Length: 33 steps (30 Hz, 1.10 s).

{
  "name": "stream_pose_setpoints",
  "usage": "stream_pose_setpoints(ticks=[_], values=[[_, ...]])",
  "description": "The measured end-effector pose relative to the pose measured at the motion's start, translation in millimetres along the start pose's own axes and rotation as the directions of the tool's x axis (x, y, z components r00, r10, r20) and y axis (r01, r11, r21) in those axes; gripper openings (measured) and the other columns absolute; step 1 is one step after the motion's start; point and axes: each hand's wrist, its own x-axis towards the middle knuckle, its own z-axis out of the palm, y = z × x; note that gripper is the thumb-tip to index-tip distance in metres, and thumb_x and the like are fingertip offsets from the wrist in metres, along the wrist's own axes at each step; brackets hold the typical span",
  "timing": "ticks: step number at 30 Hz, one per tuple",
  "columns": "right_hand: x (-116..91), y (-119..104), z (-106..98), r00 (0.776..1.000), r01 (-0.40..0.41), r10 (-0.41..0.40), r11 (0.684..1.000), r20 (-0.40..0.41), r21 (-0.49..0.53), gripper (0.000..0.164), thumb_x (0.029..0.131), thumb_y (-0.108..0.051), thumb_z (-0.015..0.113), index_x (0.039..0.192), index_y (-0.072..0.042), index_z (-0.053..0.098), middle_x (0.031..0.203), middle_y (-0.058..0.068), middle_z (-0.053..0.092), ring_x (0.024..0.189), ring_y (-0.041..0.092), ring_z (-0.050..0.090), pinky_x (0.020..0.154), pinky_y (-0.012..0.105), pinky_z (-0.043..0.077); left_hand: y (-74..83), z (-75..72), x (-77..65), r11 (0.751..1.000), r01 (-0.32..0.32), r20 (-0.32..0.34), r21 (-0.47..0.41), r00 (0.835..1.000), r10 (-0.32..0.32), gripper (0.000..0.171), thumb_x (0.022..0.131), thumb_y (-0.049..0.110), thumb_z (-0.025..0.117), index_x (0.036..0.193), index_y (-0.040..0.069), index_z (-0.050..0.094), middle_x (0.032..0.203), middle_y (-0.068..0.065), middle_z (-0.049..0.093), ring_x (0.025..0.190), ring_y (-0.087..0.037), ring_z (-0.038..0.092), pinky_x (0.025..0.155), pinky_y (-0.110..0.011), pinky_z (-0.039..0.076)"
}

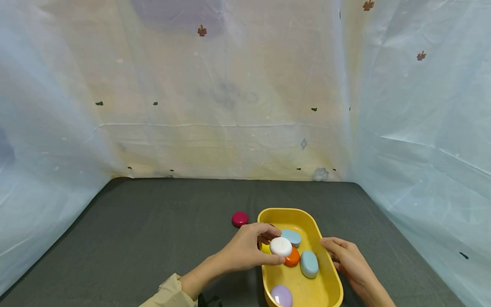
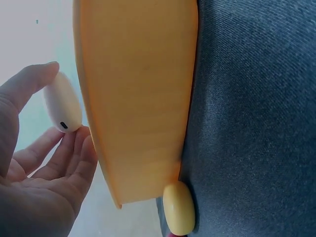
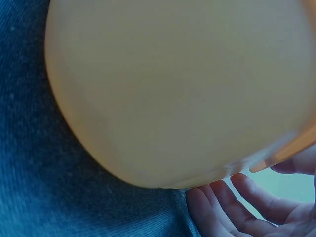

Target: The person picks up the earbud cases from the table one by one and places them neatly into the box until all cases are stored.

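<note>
My left hand (image 1: 253, 245) pinches a smooth white oval piece (image 1: 281, 247) between thumb and fingers, above the left side of a yellow tray (image 1: 330, 279). In the left wrist view the white piece (image 2: 63, 103) shows a small dark slot at one end. My right hand (image 1: 350, 262) grips the tray's right rim; in the right wrist view its fingers (image 3: 256, 197) lie against the outer wall. Inside the tray are an orange piece (image 1: 293, 257), partly hidden by the white one, two light blue ovals (image 1: 309, 264) and a lilac piece (image 1: 281, 295).
A crimson rounded piece (image 1: 240, 219) lies on the dark grey cloth surface (image 1: 172, 221), left of the tray's far end. Close to the tray's outer wall is a pale yellow piece (image 2: 178, 208), seen in the left wrist view. Translucent sheeting (image 1: 230, 106) hangs around the table.
</note>
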Motion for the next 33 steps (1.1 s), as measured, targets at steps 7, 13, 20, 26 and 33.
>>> stream_pose_setpoints(ticks=[7,13,20,26,33], values=[[0.3,-0.7,0.3,1.000,-0.002,0.002,1.000,0.000,-0.001,0.042,0.100,-0.028,0.059,0.122,0.007,0.062,0.106,0.012,0.067,0.092,0.025,0.065,0.074,0.040,0.057,-0.2,-3.0,0.4,1.000,-0.001,-0.064,0.020,0.998,0.002,0.043,0.081,0.028,0.083,0.116,0.010,0.068,0.108,0.008,0.064,0.100,-0.012,0.062,0.092,-0.034,0.051],[0.4,-1.7,0.7,1.000,0.001,-0.001,1.000,-0.010,-0.005,0.041,0.100,-0.027,0.059,0.122,0.008,0.062,0.107,0.012,0.067,0.092,0.025,0.065,0.075,0.040,0.057,1.4,-9.1,0.8,0.999,0.012,-0.119,0.038,0.993,-0.007,0.037,0.084,0.028,0.080,0.115,0.011,0.068,0.108,0.008,0.064,0.099,-0.009,0.061,0.093,-0.036,0.051],[0.7,-0.2,0.4,1.000,-0.012,0.012,1.000,-0.012,-0.006,0.043,0.099,-0.029,0.060,0.121,0.007,0.063,0.105,0.011,0.067,0.091,0.025,0.065,0.074,0.040,0.057,-3.4,-22.2,0.2,0.998,0.041,-0.158,0.054,0.987,-0.032,0.035,0.089,0.031,0.075,0.117,0.013,0.066,0.114,0.003,0.064,0.105,-0.015,0.061,0.095,-0.042,0.049],[1.4,0.8,0.3,1.000,-0.001,0.001,1.000,-0.007,-0.002,0.043,0.099,-0.030,0.060,0.121,0.007,0.063,0.106,0.011,0.067,0.091,0.025,0.065,0.074,0.040,0.057,-14.2,-35.5,-1.4,0.990,0.117,-0.198,0.084,0.975,-0.098,0.041,0.087,0.036,0.076,0.120,0.016,0.065,0.119,0.001,0.064,0.110,-0.016,0.061,0.095,-0.042,0.050],[1.6,0.6,1.0,1.000,0.005,-0.005,1.000,-0.019,-0.006,0.041,0.100,-0.028,0.059,0.120,0.008,0.063,0.104,0.011,0.068,0.089,0.024,0.065,0.073,0.039,0.057,-29.2,-46.4,-3.5,0.984,0.150,-0.209,0.093,0.970,-0.128,0.047,0.085,0.034,0.079,0.124,0.010,0.064,0.121,-0.003,0.064,0.109,-0.026,0.063,0.091,-0.045,0.052]])
